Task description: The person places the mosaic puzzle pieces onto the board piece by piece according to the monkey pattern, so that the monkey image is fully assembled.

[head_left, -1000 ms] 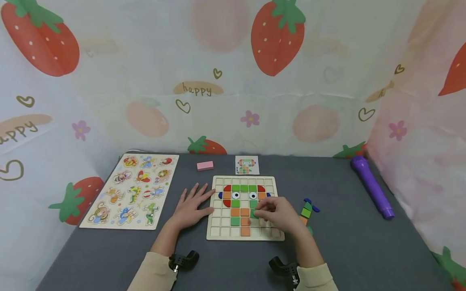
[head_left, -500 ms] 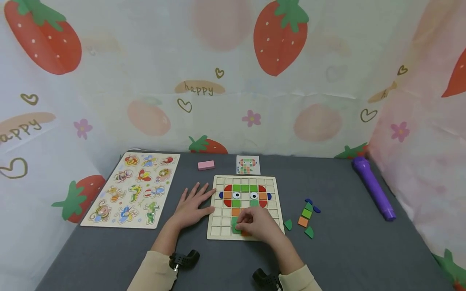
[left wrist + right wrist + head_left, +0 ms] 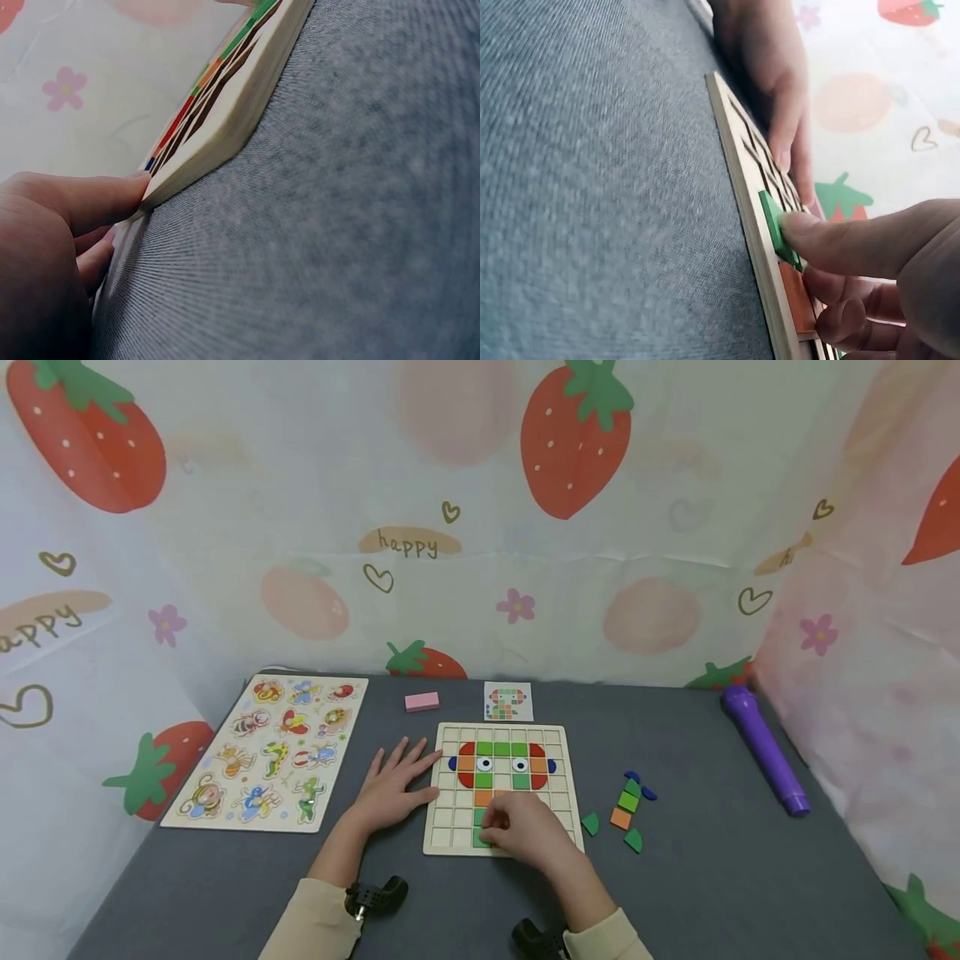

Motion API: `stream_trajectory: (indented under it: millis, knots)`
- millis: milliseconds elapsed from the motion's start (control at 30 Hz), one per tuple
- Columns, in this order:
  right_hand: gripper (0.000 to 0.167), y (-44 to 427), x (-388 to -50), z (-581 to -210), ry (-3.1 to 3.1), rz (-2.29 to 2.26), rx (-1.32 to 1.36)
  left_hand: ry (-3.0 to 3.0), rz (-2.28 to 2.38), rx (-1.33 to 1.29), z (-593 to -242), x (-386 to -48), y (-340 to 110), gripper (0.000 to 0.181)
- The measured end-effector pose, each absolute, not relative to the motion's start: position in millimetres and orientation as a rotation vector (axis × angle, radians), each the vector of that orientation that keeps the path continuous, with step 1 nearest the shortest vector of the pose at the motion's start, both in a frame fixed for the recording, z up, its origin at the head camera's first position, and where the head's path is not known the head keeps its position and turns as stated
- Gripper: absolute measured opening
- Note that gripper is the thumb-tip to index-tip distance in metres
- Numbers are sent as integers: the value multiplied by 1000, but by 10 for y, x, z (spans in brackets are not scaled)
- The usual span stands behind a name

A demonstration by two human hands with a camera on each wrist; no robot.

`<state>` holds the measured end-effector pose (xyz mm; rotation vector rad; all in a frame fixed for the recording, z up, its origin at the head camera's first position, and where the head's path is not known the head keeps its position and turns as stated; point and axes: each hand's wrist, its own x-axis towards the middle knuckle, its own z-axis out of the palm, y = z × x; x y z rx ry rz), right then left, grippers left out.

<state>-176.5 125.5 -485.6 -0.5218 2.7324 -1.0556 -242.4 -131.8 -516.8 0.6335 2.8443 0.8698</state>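
A wooden grid board (image 3: 447, 818) lies on the grey cloth, bearing red, green, orange and blue tiles and two eye tiles in a face-like pattern. My left hand (image 3: 395, 785) lies flat with its fingers spread, thumb and fingertip touching the board's left edge; the left wrist view shows the thumb (image 3: 112, 196) against its corner. Over the bottom rows, my right hand (image 3: 528, 831) pinches a green square tile (image 3: 771, 229). That tile sits slightly tilted at a cell near the board's front edge, left of an orange tile (image 3: 799, 300). My right hand hides part of the lower rows.
Right of the board lie loose tiles: green quarter-rounds (image 3: 633, 840), a green square (image 3: 628, 802), an orange square (image 3: 621, 818) and blue half-rounds (image 3: 648, 793). Behind it are a pattern card (image 3: 507, 702) and pink block (image 3: 422, 702). An insect puzzle board (image 3: 262, 752) lies left, a purple microphone-shaped object (image 3: 765, 752) right.
My right hand has moved left and toward the front edge with the green tile, from the board's right half to the bottom row. My left hand has stayed in place.
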Motion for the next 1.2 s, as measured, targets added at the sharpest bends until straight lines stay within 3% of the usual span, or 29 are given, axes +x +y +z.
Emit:
stream_trajectory:
  millis: [367,933,1200]
  knots:
    - [6,1403,-1790,-4828,2729,-1099,-508,2854,835,626,-5189,-2440,-1319,66]
    - [15,2166,-1851,-4677,2786,-1235,-56,2839,834,609,-5200,-2443,-1326,67]
    - [21,2480,-1825,-4703,2743,-1186,-20,2837,845,605,-5194,-2438,-1322,67]
